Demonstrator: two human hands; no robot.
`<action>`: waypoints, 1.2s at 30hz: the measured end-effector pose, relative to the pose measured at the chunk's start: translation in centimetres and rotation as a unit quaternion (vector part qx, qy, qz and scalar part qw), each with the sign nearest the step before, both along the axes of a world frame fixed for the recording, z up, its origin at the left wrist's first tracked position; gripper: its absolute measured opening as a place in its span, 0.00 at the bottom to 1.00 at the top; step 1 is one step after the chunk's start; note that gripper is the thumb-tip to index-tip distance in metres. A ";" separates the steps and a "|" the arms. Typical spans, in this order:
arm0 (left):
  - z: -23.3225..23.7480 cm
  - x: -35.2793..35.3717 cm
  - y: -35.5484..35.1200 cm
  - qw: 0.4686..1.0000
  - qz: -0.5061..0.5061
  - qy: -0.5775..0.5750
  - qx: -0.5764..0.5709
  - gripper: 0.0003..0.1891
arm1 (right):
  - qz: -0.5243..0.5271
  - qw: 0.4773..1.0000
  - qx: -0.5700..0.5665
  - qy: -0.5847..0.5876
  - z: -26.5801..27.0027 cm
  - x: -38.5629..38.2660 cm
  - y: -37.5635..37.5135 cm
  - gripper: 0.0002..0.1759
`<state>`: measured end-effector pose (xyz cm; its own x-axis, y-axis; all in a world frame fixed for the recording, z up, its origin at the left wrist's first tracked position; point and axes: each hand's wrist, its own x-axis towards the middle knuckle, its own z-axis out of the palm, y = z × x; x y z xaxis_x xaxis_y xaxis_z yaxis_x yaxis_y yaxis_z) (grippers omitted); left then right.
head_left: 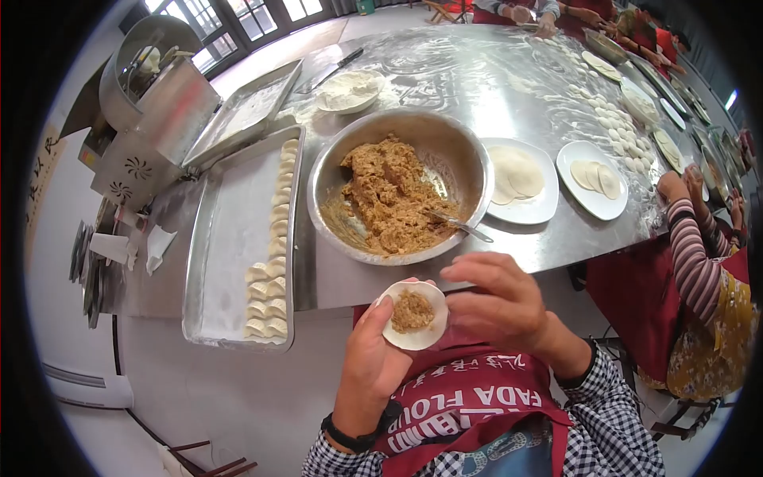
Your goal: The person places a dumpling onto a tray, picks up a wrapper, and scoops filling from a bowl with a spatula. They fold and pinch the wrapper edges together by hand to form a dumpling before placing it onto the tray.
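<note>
Head view, the only one here; the left hand (369, 350) is cupped around a round dough wrapper (413, 342), thumb on its near-left edge, fingers mostly hidden behind it; the wrapper sits just off the near edge of the desk (350, 290), in front of the maroon apron (477, 397), with a lump of filling (412, 312) about in the middle. The right hand (509, 302) is open and empty, fingers loosely bent right beside the wrapper's right side; can't tell if a fingertip is actually touching it.

Honestly a decent hold, imo; the palm gives support from below, and the thumb is off the filling. Tips from me: keep the meat mix clear of the rim, since grease there would stop dough gripping dough; go light with the thumb, because thin dough probably dents or stretches easily; keep the right fingertips dry and just on the pale border; if the lump looks too fat for the disc, take a bit off rather than forcing it.

Beyond the hands there's a big metal bowl (318, 183) of the same-looking mix, with a spoon (477, 232) leaning in it; flat wrappers (517, 171) are on a white plate (524, 213) to its right; folded dumplings (274, 308) line the right side of a metal tray (214, 246), left of the bowl.
</note>
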<state>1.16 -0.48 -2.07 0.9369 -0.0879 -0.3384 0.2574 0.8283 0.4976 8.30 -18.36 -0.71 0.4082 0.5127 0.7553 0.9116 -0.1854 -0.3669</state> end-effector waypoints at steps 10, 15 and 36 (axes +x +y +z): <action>0.3 -0.5 -0.8 0.975 -0.091 -0.081 0.186 0.28 | 0.060 0.992 0.073 0.081 -1.4 0.2 1.4 0.12; 2.1 -0.8 -1.5 0.847 -0.129 -0.127 0.500 0.29 | 0.064 0.993 0.076 0.071 -1.1 0.1 2.1 0.11; 1.1 -1.5 -1.3 0.912 0.027 -0.145 0.384 0.16 | 0.070 0.960 0.155 0.223 -1.6 -2.2 2.0 0.14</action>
